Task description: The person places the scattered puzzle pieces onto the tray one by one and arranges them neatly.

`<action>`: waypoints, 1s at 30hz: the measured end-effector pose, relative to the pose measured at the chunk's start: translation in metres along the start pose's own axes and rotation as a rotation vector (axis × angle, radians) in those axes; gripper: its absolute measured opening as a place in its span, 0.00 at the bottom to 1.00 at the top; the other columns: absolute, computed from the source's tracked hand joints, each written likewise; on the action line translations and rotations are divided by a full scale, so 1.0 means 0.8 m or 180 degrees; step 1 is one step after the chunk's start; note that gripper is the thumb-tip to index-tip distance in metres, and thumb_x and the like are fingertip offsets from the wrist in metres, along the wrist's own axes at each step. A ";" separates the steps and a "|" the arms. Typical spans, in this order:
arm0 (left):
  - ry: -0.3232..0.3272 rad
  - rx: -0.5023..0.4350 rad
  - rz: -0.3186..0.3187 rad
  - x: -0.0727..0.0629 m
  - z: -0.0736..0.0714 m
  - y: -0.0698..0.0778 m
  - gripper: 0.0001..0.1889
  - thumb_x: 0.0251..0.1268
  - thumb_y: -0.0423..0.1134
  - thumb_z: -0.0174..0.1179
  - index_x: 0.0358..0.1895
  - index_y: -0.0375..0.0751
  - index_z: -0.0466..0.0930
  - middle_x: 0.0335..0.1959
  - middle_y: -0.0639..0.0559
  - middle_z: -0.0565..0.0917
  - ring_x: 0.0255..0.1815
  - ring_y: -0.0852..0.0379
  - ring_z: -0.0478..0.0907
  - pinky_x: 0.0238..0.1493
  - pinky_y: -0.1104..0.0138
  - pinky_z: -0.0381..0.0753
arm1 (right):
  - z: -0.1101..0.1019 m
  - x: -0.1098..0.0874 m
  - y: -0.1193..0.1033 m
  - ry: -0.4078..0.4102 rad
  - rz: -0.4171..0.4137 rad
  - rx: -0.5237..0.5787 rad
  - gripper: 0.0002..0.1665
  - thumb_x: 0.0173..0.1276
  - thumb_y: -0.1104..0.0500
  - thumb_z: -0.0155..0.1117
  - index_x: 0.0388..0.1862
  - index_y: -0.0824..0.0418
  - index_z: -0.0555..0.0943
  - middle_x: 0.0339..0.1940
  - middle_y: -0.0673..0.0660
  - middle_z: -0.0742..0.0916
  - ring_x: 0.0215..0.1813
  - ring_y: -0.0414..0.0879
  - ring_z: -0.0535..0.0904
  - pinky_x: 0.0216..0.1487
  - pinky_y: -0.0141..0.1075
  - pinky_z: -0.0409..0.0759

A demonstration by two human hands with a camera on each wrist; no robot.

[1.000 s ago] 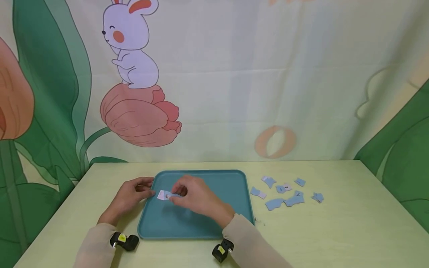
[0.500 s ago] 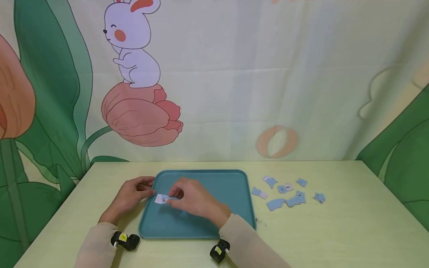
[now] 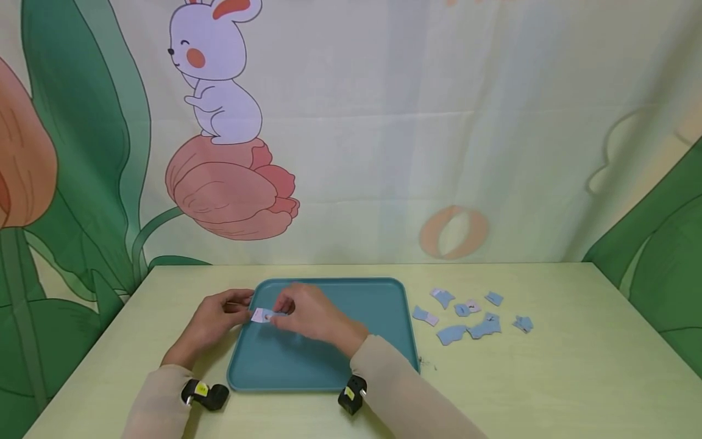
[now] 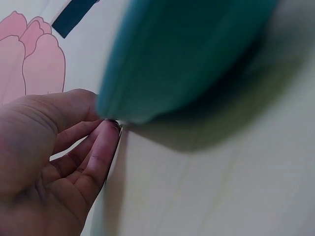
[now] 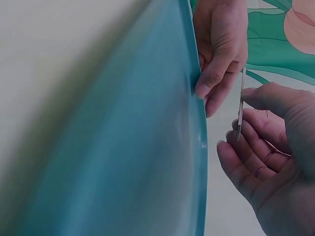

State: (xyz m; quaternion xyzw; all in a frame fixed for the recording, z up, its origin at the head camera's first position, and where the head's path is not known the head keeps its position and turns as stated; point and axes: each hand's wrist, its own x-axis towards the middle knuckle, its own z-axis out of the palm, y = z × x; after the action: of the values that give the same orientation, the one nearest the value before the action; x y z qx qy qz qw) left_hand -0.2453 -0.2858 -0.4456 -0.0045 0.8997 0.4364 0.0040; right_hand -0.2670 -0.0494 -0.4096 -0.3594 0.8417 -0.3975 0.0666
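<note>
My right hand (image 3: pixel 315 312) pinches a flat puzzle piece (image 3: pixel 260 315), pale pink at one end and blue toward my fingers, over the left part of the teal tray (image 3: pixel 329 383). In the right wrist view the puzzle piece (image 5: pixel 240 110) appears edge-on between thumb and fingers, apart from the tray surface. My left hand (image 3: pixel 211 320) holds the tray's left rim; its thumb lies over the rim in the right wrist view. The left wrist view has the left hand (image 4: pixel 64 147) at the blurred tray edge (image 4: pixel 162 64). Part of the piece is hidden behind my right fingers.
Several loose blue and pink puzzle pieces lie on the pale table right of the tray, among them a large piece (image 3: pixel 485 327) and a separate one (image 3: pixel 523 324). A printed curtain (image 3: pixel 340 152) hangs behind the table's back edge.
My right hand has shifted left and slightly away from me with the puzzle piece, bringing it near the tray's left rim. My left hand has stayed at the rim.
</note>
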 end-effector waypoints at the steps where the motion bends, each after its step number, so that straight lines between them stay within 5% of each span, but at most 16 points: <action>1: 0.0002 -0.0011 -0.0004 0.001 0.001 0.000 0.27 0.73 0.30 0.66 0.72 0.29 0.75 0.60 0.34 0.83 0.55 0.41 0.83 0.58 0.51 0.84 | -0.001 0.002 0.001 0.0011 -0.0003 -0.0005 0.04 0.70 0.62 0.76 0.39 0.61 0.88 0.34 0.45 0.84 0.38 0.36 0.78 0.42 0.28 0.79; 18: -0.0016 0.0061 0.0064 0.006 0.010 0.008 0.28 0.73 0.34 0.68 0.72 0.28 0.74 0.61 0.33 0.83 0.58 0.38 0.83 0.59 0.48 0.83 | -0.022 0.032 0.022 0.0070 0.0009 -0.0428 0.06 0.72 0.59 0.76 0.41 0.60 0.88 0.36 0.48 0.85 0.38 0.38 0.79 0.40 0.27 0.78; 30: 0.0028 0.0076 0.0162 0.001 0.003 -0.007 0.29 0.73 0.36 0.69 0.72 0.27 0.74 0.60 0.34 0.83 0.56 0.40 0.83 0.57 0.49 0.83 | 0.001 0.060 0.040 0.0022 0.0143 -0.0751 0.09 0.74 0.56 0.73 0.46 0.61 0.89 0.37 0.48 0.84 0.38 0.39 0.78 0.43 0.26 0.78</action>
State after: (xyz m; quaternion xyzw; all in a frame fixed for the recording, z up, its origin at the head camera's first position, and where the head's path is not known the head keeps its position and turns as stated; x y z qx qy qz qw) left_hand -0.2456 -0.2871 -0.4513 0.0165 0.9047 0.4255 -0.0110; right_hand -0.3199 -0.0676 -0.4248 -0.3445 0.8906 -0.2953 0.0297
